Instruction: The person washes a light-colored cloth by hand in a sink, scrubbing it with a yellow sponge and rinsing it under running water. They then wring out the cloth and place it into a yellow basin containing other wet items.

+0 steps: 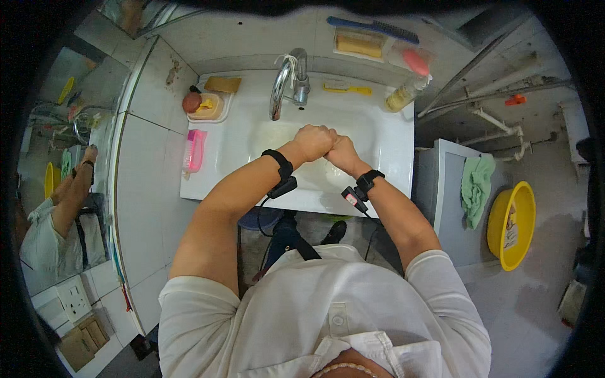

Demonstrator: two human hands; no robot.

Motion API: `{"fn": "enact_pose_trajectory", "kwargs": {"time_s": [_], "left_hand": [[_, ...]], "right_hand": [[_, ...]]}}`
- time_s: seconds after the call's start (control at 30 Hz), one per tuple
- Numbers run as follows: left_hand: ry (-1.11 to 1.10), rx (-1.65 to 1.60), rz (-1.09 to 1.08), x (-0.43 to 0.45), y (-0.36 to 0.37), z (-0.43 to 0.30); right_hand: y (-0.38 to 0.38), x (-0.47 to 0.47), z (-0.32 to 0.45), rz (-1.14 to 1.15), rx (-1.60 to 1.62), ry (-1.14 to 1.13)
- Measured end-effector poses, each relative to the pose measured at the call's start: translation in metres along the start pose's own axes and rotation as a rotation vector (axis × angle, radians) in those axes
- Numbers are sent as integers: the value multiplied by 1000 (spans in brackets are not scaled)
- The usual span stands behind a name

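Observation:
Over the basin of a white ceramic washbasin point(394, 165), my left hand point(314, 141) and my right hand point(344, 153) meet, pressed against each other. Both have curled fingers, turned away from view. Whether anything lies between or inside them is hidden. A chrome faucet point(282, 90) with a white tie around it arches just beyond my left hand. Some wet or sudsy traces show in the basin below my right hand. Each wrist wears a black strap with a small cabled device, the left one point(282, 187) and the right one point(355, 198).
A pink brush point(194, 151) and a soap dish point(222, 113) sit on the left rim. Along the back lies a yellow comb point(347, 89), near a pump bottle point(406, 94). At right are a green cloth point(476, 186) and a yellow basin point(529, 227). A mirror point(71, 189) covers the left wall.

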State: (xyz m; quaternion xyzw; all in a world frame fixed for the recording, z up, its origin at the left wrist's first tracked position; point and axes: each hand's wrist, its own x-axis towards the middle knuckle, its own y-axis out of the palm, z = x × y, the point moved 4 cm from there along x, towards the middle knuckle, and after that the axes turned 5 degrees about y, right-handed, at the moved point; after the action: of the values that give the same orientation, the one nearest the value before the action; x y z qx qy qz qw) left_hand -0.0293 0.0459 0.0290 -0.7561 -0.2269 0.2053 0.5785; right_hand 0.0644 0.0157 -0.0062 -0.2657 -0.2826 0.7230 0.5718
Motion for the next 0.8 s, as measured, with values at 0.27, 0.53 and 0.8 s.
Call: {"fn": "enact_pose_trajectory", "kwargs": {"time_s": [0.27,0.53,0.8], "left_hand": [[-67,-47,-21,-8,68,-4],[-282,-722,-112,-15,50,-18],[-353,-1704,-201,-9,4,-32]], "right_hand": [[50,-38,-41,161,873,628],[-13,-60,-27,79,1446,569],[-77,-91,-15,-104,1371,396]]}}
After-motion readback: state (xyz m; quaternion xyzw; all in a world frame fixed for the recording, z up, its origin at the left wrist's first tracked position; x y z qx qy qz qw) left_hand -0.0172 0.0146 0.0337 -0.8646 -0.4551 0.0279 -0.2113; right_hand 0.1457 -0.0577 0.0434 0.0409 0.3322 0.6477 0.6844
